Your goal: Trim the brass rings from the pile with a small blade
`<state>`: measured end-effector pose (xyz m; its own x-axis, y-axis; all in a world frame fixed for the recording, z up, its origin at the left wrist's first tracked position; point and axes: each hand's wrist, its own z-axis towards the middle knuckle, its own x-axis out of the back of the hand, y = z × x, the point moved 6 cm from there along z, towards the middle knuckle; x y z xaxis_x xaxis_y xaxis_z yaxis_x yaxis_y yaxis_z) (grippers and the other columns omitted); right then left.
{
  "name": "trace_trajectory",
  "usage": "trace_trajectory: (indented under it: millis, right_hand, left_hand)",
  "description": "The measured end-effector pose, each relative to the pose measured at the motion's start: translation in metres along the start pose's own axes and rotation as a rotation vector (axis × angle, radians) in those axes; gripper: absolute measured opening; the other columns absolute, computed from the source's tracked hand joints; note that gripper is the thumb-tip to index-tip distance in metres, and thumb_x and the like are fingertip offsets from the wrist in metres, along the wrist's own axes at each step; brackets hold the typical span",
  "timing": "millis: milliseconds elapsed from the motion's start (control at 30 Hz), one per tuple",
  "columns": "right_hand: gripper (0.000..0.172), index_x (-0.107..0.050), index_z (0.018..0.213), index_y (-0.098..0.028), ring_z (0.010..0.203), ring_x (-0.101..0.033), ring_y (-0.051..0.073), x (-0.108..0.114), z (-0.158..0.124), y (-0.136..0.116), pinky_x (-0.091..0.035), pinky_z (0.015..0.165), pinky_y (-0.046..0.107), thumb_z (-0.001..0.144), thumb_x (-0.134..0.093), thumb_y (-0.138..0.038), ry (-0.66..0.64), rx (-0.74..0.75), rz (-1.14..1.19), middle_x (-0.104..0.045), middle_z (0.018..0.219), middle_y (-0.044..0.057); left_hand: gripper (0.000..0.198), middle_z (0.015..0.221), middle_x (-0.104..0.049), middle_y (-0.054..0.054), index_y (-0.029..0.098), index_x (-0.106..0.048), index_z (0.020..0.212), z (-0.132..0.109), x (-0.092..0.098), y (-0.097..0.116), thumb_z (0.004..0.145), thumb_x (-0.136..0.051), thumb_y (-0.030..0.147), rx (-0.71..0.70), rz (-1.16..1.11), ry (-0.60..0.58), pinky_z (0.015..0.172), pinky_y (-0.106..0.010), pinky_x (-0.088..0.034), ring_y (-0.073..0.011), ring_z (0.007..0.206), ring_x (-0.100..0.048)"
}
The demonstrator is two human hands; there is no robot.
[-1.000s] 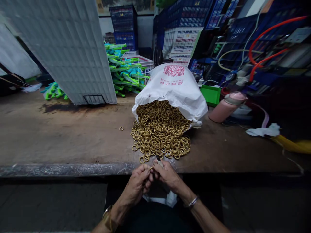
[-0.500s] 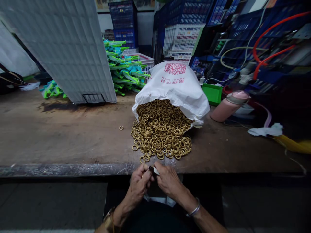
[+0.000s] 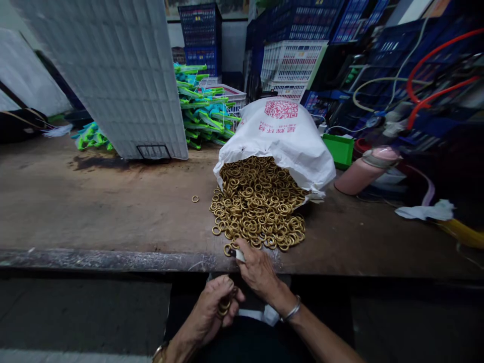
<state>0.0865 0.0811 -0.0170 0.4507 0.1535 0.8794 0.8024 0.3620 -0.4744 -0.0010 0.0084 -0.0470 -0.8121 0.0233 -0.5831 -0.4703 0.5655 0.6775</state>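
Workshop, clearly, standing here: scuffed, stained workbench (image 3: 113, 212), sack (image 3: 283, 138) spilling bulk brass-coloured rings (image 3: 257, 201), green-and-blue pieces (image 3: 206, 113) heaped up, blue crates (image 3: 200, 30) and white crates (image 3: 291, 60) stacked behind, orange hose (image 3: 410, 85) at right.

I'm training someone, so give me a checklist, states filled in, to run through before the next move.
1. Left hand holding rings: ok.
2. Right hand holding the pale-handled tool: ok.
3. Dark tip clear of the ring heap: cannot tell, they overlap in view.
4. White sack open: ok, rings show inside.
5. No rings astray: not ok, one stray ring lies left of the heap in view.
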Motion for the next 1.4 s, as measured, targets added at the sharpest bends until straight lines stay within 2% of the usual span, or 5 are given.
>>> trace_trajectory:
  millis: [167,400,833,1133,1400]
  right_hand:
    - [0.046,-0.035,0.125,-0.023,0.082,-0.056,0.018,-0.018,0.007,-0.010,-0.031,0.068,0.026,0.079,-0.041,-0.017,-0.092,0.010,-0.147,-0.063,0.095,0.005]
    - [0.029,-0.045,0.103,-0.020,0.072,-0.054,0.016,-0.016,0.010,-0.005,-0.030,0.063,0.024,0.076,-0.042,-0.013,-0.031,-0.039,-0.123,-0.062,0.082,0.003]
    - [0.016,-0.041,0.078,-0.021,0.044,-0.036,0.007,-0.010,-0.005,0.010,-0.031,0.047,0.020,0.079,-0.045,-0.036,-0.007,-0.316,1.106,-0.043,0.052,-0.009]
    - [0.019,-0.046,0.066,-0.019,0.059,-0.041,0.010,0.019,-0.007,0.004,-0.032,0.056,0.022,0.077,-0.047,-0.034,0.060,-0.203,0.668,-0.044,0.061,-0.005]
    - [0.023,-0.042,0.064,-0.019,0.058,-0.039,0.010,0.011,-0.008,0.011,-0.031,0.056,0.021,0.081,-0.041,-0.036,0.055,-0.239,0.696,-0.041,0.059,-0.005]
  left_hand:
    - [0.017,0.067,-0.056,-0.001,0.019,-0.053,0.089,-0.002,0.011,-0.001,0.075,-0.056,0.028,0.037,-0.154,0.009,0.035,-0.015,-0.025,-0.0072,0.045,-0.045]
    - [0.019,0.070,-0.056,-0.001,0.014,-0.054,0.068,0.008,0.021,0.004,0.070,-0.065,0.030,0.003,-0.311,0.092,0.042,-0.016,-0.032,-0.0085,0.057,-0.052]
    - [0.028,0.061,-0.053,0.004,0.017,-0.053,0.084,0.025,0.002,0.030,0.073,-0.058,0.042,-0.264,0.197,0.223,0.033,-0.014,-0.025,-0.0039,0.040,-0.036]
    - [0.014,0.068,-0.059,-0.001,0.015,-0.061,0.072,0.015,-0.008,0.052,0.075,-0.055,0.028,-0.600,0.653,0.243,0.065,-0.022,-0.040,-0.0127,0.066,-0.051]
    - [0.033,0.045,-0.039,0.007,0.017,-0.047,0.065,0.025,-0.008,0.026,0.078,-0.047,0.047,-0.163,0.373,0.095,0.035,-0.016,-0.020,-0.0042,0.036,-0.029]
